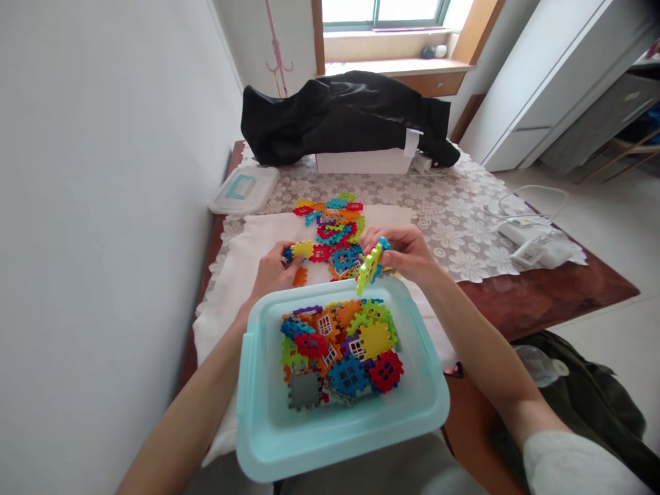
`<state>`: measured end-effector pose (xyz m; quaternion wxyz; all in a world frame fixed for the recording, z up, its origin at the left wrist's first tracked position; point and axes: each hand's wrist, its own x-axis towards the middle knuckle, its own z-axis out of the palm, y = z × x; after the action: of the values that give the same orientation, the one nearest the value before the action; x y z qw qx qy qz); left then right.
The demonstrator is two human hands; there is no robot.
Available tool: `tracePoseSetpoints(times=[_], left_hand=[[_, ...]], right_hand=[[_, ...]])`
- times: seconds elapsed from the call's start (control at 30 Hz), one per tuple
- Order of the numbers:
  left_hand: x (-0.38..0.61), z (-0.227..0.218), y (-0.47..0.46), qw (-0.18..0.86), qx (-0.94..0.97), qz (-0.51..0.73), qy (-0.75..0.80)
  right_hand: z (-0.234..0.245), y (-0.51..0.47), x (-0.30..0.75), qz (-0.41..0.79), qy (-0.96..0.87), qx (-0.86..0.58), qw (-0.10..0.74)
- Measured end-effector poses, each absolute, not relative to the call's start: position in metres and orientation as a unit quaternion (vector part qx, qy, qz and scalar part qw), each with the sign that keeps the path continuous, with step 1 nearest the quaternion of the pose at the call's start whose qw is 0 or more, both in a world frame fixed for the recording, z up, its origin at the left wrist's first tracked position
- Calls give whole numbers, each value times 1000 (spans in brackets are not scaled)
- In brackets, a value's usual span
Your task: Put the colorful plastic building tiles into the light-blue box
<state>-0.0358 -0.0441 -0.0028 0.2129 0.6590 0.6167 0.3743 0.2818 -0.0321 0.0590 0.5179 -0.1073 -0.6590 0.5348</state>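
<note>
A light-blue plastic tub (268,426) sits near me with several colourful interlocking toy tiles (340,350) in it. Beyond it, more tiles lie in a pile (335,227) on a white cloth (247,240). My left hand (276,269) is closed on a yellow tile (302,249) at the pile's near left edge. My right hand (405,251) is closed on a lime-green tile (368,268) with a blue piece joined to it, held on edge just above the tub's far rim.
A lace cloth (464,220) covers the brown table. The tub's lid (243,189) lies at the far left, by the wall. A black garment (345,117) over a white box lies at the back. A white charger and cable (526,237) rest to the right.
</note>
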Motion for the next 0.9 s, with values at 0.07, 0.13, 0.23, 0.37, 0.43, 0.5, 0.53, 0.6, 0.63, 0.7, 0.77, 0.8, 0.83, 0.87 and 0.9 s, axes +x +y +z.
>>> tracePoseSetpoints(times=[0.07,0.13,0.23,0.37,0.43,0.5,0.53,0.6,0.63,0.7,0.77,0.8,0.83,0.87,0.9], left_hand=[[-36,-3,-44,217,646,388,620],[-37,-5,-44,225,631,411,619],[-38,-9,-41,267,594,466,599],[-34,-1,-40,371,520,554,534],[-32,11,-44,412,486,585,502],[-34,27,-51,442,474,587,486],[-36,35,-55,455,479,575,483],[-45,48,-65,473,502,556,464],[-50,53,-69,482,521,546,444],[-58,61,-75,504,565,510,408],[-63,68,-78,539,605,436,391],[-64,70,-78,554,622,392,390],[-64,73,-78,563,637,353,390],[-64,76,-77,566,651,324,388],[-64,79,-77,564,662,308,386]], right_hand=[[63,-35,280,511,-696,-67,500],[65,-36,278,492,-733,-47,468],[67,-36,276,469,-788,-35,398],[66,-35,277,496,-800,-6,337],[63,-35,277,526,-773,-18,355],[58,-34,277,550,-731,-65,399],[54,-33,276,556,-708,-97,424],[47,-29,275,556,-663,-171,471],[43,-26,274,548,-643,-210,492],[36,-18,274,515,-628,-288,508],[30,-10,277,461,-646,-351,497],[27,-6,278,430,-663,-375,485],[24,-3,280,397,-681,-393,473],[21,-1,281,364,-698,-408,463],[18,2,283,332,-714,-419,452]])
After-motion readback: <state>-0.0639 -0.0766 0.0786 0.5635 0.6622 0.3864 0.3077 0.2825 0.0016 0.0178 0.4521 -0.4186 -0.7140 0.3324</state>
